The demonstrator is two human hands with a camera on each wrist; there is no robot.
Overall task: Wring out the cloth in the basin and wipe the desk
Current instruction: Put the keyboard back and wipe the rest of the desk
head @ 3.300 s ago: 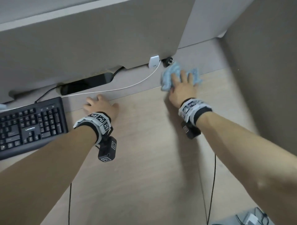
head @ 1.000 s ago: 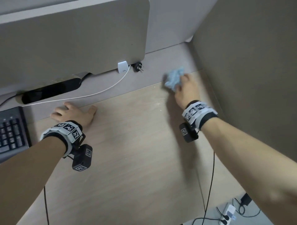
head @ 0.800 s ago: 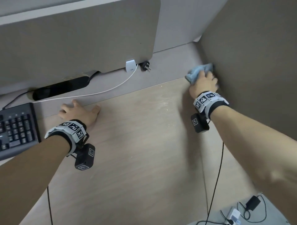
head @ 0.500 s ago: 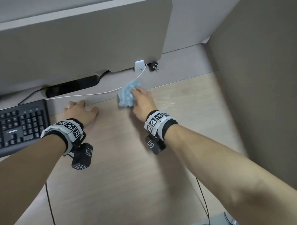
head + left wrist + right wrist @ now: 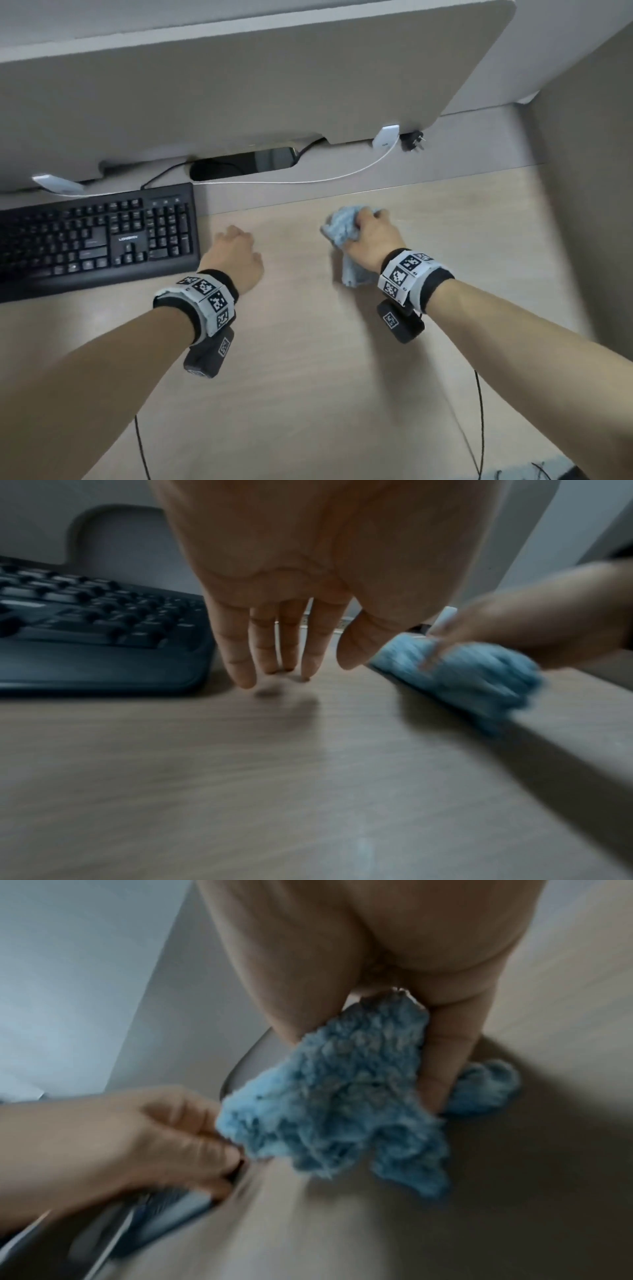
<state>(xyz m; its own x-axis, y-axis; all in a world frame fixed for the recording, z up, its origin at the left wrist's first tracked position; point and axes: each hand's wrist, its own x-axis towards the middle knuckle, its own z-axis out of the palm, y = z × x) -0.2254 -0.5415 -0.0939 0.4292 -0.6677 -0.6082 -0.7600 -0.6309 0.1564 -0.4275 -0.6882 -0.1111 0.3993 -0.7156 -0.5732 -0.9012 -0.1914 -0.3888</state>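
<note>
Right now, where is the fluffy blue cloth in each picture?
Head: cloth right of centre on the desk, gripped by the right hand.
Left wrist: at right, blurred, beyond the left hand.
Right wrist: centre, under the palm.
Shared landmark: black keyboard, left of the cloth.

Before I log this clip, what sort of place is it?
Most likely an office workstation or cubicle: a black keyboard sits on a wood-grain desk, grey partition panels enclose it, and a white charger cable runs along the back.
</note>
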